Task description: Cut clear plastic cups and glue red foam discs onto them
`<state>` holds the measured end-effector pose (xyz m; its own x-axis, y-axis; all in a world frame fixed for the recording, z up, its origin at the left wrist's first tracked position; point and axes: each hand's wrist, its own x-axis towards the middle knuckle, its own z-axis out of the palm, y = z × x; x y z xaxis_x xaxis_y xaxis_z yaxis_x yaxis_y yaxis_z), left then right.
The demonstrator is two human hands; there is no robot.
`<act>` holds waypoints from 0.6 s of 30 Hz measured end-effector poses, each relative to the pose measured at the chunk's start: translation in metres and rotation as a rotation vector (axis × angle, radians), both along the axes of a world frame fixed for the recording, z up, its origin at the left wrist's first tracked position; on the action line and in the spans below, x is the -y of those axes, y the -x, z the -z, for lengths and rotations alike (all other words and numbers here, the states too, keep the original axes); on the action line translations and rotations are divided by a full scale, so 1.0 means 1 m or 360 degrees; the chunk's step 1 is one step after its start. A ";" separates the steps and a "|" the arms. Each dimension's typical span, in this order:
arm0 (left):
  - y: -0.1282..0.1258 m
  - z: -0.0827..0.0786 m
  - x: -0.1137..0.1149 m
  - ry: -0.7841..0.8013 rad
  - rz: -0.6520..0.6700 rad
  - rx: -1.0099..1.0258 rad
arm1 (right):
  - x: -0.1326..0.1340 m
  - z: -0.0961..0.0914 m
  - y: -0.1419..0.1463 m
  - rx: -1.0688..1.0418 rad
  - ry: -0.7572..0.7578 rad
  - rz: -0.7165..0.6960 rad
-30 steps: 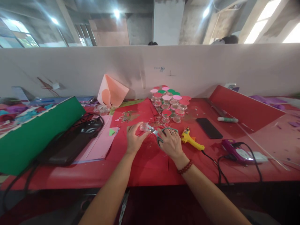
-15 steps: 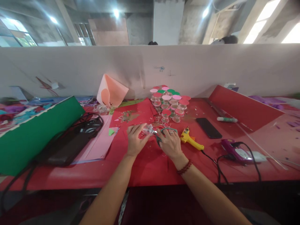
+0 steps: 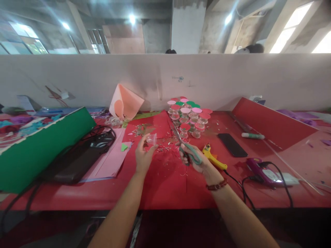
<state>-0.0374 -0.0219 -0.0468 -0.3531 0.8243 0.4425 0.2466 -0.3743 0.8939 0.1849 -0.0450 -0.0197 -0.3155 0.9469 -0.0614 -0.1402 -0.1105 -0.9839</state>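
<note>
My left hand (image 3: pixel 143 154) pinches a small clear plastic cup (image 3: pixel 151 139) above the red paper sheet (image 3: pixel 165 179). My right hand (image 3: pixel 196 159) is closed round the green handles of a pair of scissors (image 3: pixel 184 144), whose blades point up and away toward the stack of small clear cups with pink, red and green round lids (image 3: pixel 189 115). The cup and the scissors are apart now. Small plastic clippings (image 3: pixel 164 148) lie scattered between my hands.
A yellow glue gun (image 3: pixel 213 157) lies right of my right hand, then a black phone (image 3: pixel 232 144), a glue stick (image 3: pixel 252 136) and a purple device with cables (image 3: pixel 262 171). A green roll (image 3: pixel 38 146), black cables (image 3: pixel 99 137), pink paper (image 3: pixel 112 160) and a peach paper cone (image 3: pixel 125 102) lie left.
The scissors were at the cup in my left hand. Now my hands have moved apart: the right turned the scissors' blades upward, the left lifted the cup to the left.
</note>
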 end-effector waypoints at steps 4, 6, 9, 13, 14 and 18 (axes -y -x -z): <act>-0.010 -0.007 0.012 -0.0160 0.0115 -0.0278 | 0.007 -0.001 -0.005 -0.0451 0.0444 -0.0415; -0.015 -0.011 0.019 -0.0231 0.0198 -0.0435 | 0.012 0.004 -0.003 -0.0516 0.0587 -0.0447; -0.022 -0.015 0.024 -0.0291 0.0323 -0.0662 | 0.019 0.011 -0.001 -0.0560 0.0694 -0.0437; -0.024 -0.013 0.015 -0.0143 0.0166 -0.0632 | 0.025 0.011 -0.004 -0.0662 0.0757 -0.0506; -0.023 -0.012 0.012 -0.0072 0.0095 -0.0580 | 0.026 0.010 -0.006 -0.0710 0.0763 -0.0523; -0.019 -0.009 0.015 0.0053 0.0051 -0.0377 | 0.028 0.009 -0.007 -0.0865 0.0776 -0.0521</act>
<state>-0.0185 -0.0365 -0.0380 -0.2160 0.8489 0.4823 0.4391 -0.3568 0.8246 0.1923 -0.0726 -0.0289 -0.6775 0.7070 -0.2025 -0.4721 -0.6293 -0.6173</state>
